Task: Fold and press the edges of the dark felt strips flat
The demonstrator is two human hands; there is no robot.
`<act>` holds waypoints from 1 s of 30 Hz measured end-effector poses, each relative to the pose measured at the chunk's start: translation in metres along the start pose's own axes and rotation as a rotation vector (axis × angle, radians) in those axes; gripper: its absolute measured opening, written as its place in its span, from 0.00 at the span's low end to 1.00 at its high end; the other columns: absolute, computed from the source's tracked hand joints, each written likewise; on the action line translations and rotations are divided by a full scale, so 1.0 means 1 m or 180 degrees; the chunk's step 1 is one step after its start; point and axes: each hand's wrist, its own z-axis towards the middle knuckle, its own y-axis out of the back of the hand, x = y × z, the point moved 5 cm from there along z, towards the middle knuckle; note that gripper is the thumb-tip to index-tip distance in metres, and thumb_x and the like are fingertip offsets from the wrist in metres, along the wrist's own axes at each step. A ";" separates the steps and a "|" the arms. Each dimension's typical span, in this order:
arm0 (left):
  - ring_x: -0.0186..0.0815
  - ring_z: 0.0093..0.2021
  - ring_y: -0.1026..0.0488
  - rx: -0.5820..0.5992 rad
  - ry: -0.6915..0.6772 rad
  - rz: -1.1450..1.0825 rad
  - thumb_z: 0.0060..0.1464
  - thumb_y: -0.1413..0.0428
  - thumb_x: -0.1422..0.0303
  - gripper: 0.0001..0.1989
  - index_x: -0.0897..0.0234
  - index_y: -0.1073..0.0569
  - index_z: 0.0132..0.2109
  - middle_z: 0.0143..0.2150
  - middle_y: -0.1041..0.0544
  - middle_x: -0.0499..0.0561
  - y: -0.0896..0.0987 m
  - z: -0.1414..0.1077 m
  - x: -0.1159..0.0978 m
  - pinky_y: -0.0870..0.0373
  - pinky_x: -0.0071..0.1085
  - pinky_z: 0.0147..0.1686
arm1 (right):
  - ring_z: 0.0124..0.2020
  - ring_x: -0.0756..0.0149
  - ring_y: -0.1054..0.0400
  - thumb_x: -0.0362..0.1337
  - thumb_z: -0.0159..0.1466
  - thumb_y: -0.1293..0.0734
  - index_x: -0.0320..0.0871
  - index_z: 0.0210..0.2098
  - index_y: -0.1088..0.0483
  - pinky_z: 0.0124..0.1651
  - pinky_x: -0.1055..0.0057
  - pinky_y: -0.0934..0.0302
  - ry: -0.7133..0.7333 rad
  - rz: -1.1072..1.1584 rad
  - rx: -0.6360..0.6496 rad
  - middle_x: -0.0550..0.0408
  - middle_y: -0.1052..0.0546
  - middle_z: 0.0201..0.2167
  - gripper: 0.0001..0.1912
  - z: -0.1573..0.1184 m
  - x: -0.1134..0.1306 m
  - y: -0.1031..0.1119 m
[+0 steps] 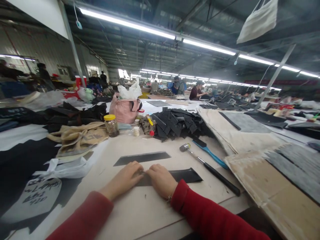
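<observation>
A dark strip of leather-like material (188, 175) lies on the pale work board (120, 206), its right end sticking out past my right hand. My left hand (126, 180) and my right hand (161, 180) are close together over its left part, fingers bent and closed on the strip's upper edge. Just beyond them a second dark strip (142, 158) lies flat, untouched. To the right rest a hammer (217, 176) with a black handle and a blue-handled brush (212, 156). My fingertips are partly hidden, so the fold or edge under them is unclear.
Behind the board sits a heap of black pieces (177, 123), near small white bottles (136, 131) and a yellow-lidded jar (111, 126). A tan cloth bag (80, 136) and a handwritten tag (35, 198) lie left. Stained boards (275, 186) flank the right; people work farther back.
</observation>
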 end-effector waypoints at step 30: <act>0.38 0.45 0.34 0.0071 -0.0147 0.0052 0.57 0.56 0.62 0.14 0.59 0.29 0.44 0.45 0.29 0.51 0.004 -0.007 0.005 0.37 0.32 0.46 | 0.46 0.60 0.39 0.24 0.56 0.45 0.37 0.52 0.38 0.49 0.66 0.47 -0.2000 -0.1009 0.0188 0.43 0.30 0.43 0.24 -0.122 -0.153 0.059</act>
